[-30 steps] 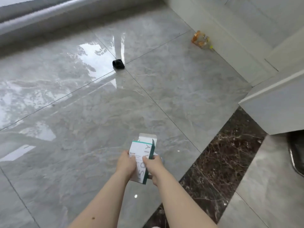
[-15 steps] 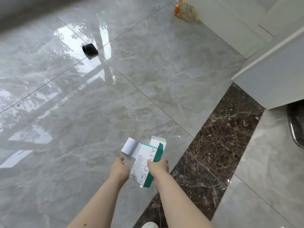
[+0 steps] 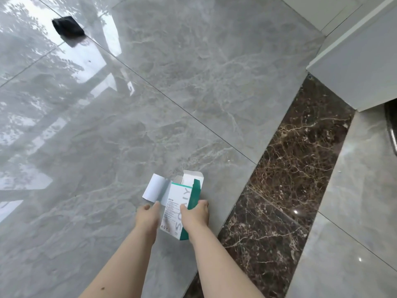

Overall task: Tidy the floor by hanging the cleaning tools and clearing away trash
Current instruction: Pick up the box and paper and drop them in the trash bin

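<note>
The tidying looks only partly done, judging by what lies about: a white and green carton (image 3: 182, 206) is off the floor (image 3: 193, 93) and in hand, while a small black object (image 3: 67, 26) sits on the glossy grey tiles well away at upper left. No cleaning tools or bin appear here, so hanging and binning are presumably left. The right hand (image 3: 194, 215) is closed around the carton's green side, top flaps open (it looks empty, though the inside is barely visible). The left hand (image 3: 148, 216) pinches a white paper slip (image 3: 155, 188) beside the carton, fingers (image 3: 156, 204) lightly closed on its lower edge.
</note>
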`<action>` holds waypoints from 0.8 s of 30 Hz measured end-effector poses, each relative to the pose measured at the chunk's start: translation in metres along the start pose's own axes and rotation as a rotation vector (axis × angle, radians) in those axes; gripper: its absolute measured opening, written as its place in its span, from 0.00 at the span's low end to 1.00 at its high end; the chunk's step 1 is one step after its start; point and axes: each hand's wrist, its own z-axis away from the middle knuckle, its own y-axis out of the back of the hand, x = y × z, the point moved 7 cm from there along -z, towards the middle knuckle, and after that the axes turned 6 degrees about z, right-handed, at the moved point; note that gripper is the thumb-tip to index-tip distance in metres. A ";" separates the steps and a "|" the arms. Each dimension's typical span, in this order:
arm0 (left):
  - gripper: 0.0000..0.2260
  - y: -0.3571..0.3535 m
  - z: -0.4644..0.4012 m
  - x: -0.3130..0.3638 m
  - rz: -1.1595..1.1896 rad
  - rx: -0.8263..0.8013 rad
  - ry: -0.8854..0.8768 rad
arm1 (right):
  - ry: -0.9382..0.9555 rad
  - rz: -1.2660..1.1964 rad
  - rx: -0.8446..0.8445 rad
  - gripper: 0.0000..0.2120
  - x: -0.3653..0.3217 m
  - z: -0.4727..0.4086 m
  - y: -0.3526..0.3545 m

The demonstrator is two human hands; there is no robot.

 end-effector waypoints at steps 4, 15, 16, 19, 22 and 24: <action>0.22 -0.005 -0.020 0.000 0.067 0.007 -0.004 | 0.001 0.035 0.006 0.13 0.000 -0.016 -0.010; 0.07 -0.009 -0.044 0.007 0.121 0.105 -0.056 | -0.007 0.075 0.017 0.20 -0.013 -0.029 -0.021; 0.08 -0.010 -0.039 0.009 0.111 0.101 -0.068 | -0.008 0.067 0.010 0.20 -0.014 -0.027 -0.020; 0.07 -0.007 -0.022 0.021 0.092 0.096 -0.112 | -0.003 0.057 -0.014 0.20 -0.025 -0.012 -0.016; 0.06 -0.003 -0.002 0.034 0.108 0.083 -0.135 | 0.015 0.074 -0.026 0.19 -0.041 0.004 -0.008; 0.05 0.002 0.012 0.044 0.136 0.071 -0.138 | 0.032 0.104 -0.043 0.19 -0.056 0.018 -0.001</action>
